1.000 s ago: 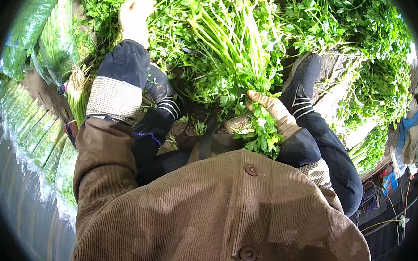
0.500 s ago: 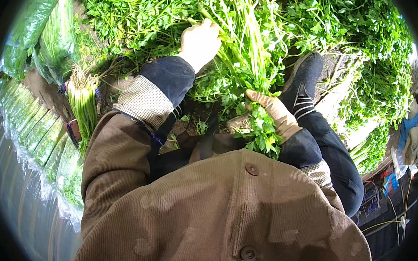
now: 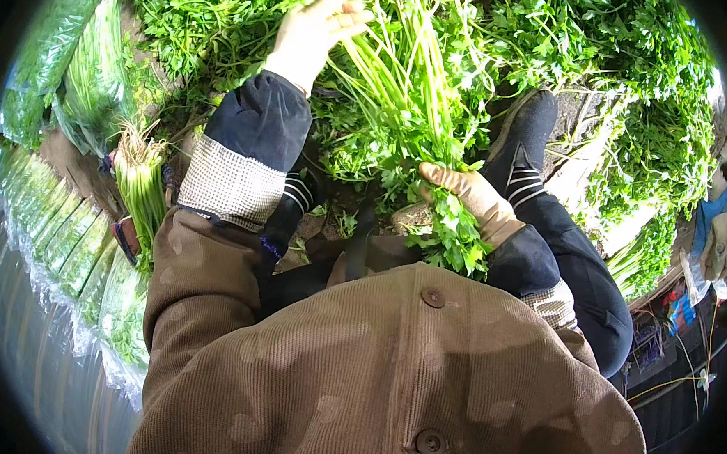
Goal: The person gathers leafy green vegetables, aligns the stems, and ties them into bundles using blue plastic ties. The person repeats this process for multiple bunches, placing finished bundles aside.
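Observation:
My right hand, in a tan glove, is closed around the leafy end of a bunch of leafy celery. Pale stalks fan upward and away from that grip, while leaves hang below it toward my jacket. Beside the far left part of the stalks is my left hand, its glove bleached by bright sun. Its fingers stretch out toward the stalks, with nothing visible held in them. Loose celery lies heaped beyond both hands.
A tied celery bunch with roots stands at the left. Plastic-bagged bunches lie behind it, with a row of wrapped bunches nearer. More loose celery covers the right. My dark shoe rests right of the held bunch.
My left hand has moved left and farther away, and its closed fingers have straightened. The stalks have spread toward the left. My right hand keeps its grip almost in place.

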Demonstrator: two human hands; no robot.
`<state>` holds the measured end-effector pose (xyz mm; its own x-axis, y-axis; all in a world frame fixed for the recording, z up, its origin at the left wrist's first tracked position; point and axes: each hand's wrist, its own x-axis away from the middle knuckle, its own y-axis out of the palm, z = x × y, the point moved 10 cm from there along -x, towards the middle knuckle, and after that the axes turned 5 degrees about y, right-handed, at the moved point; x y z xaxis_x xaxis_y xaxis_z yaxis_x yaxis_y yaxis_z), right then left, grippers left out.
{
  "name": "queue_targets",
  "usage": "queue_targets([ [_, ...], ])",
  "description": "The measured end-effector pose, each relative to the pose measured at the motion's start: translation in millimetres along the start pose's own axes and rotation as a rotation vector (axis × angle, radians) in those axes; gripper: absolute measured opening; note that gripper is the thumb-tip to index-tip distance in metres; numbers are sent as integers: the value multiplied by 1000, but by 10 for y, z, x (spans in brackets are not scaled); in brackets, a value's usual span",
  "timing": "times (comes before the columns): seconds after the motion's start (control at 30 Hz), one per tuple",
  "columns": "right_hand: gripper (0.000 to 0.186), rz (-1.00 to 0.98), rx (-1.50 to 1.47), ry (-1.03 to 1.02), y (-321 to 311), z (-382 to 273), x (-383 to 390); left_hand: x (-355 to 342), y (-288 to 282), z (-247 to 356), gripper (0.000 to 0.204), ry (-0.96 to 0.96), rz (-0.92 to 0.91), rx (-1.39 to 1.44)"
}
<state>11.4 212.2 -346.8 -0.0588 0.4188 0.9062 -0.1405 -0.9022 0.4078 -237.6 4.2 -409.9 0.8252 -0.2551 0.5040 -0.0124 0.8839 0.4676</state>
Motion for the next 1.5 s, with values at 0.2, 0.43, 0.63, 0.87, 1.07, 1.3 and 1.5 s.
queue_targets([
  [0.2,31,-1,35,-190,60,-165,27,43,-658,1134,10,676,492,-1596],
  [0.43,30,61,19,-102,-69,-49,-86,481,277,237,33,521,-99,-1691],
  [0.63,29,17,30,-120,15,-100,-52,512,429,-368,46,84,-177,-1957],
  [0.87,28,61,-8,-74,-115,-16,-111,366,19,-116,24,113,82,-1589],
  [1.07,47,84,141,-155,-210,-14,-259,106,-518,417,42,-18,507,-1068],
  [1.3,51,95,318,-264,-154,-143,-164,-305,111,-170,54,-117,154,-1654],
  [1.5,48,-81,106,-311,108,-322,132,-474,-289,1203,18,366,440,-1541],
])
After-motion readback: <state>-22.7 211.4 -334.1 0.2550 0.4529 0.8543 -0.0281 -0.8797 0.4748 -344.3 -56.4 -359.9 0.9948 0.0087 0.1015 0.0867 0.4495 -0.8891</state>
